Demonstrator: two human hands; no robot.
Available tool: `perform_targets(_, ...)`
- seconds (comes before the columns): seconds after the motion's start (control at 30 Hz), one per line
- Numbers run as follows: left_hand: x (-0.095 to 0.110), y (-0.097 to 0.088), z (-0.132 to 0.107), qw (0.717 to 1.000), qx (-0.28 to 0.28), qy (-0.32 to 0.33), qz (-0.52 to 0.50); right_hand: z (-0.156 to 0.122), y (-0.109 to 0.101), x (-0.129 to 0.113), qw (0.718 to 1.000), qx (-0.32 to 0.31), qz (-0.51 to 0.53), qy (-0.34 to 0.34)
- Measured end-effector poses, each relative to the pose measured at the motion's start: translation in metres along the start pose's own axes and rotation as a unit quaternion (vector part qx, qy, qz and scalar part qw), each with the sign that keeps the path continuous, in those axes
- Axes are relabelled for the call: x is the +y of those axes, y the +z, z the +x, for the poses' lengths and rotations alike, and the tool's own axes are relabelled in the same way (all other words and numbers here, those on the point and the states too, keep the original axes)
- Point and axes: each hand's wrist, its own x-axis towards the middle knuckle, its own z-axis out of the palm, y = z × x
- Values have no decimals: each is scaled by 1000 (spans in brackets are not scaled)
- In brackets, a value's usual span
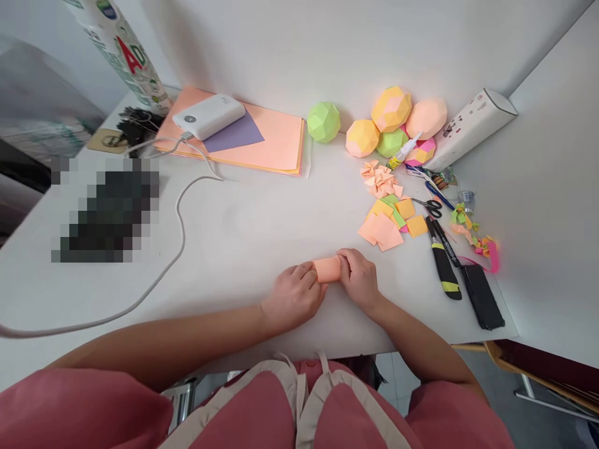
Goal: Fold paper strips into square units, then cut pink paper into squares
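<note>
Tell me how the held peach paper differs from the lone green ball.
The peach paper is held between the left hand and right hand; the lone green ball sits untouched near the wall. The paper is peach, the ball light green. The paper's visible part is roughly rectangular; the ball is round and faceted. Each shows one main colour.

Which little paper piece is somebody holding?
The peach piece between the left hand and right hand; the other little pieces lie farther right on the table.

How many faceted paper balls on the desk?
6 visible: one green ball apart at left; five clustered to its right: mostly yellow ball at the back, peach ball, yellow-and-peach ball, second green ball, pink-and-yellow ball. More could be hidden behind.
</note>
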Motion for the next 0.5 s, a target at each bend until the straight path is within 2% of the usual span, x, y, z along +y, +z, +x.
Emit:
perform_targets(0.27, 10, -6, -2, 996, 12, 29, 78, 3, 0, -2, 990, 18, -114, -83)
perform_targets(0.5, 17, -16, -3, 995, -14, 23, 92, 6, -4, -5, 984, 9, -135, -118)
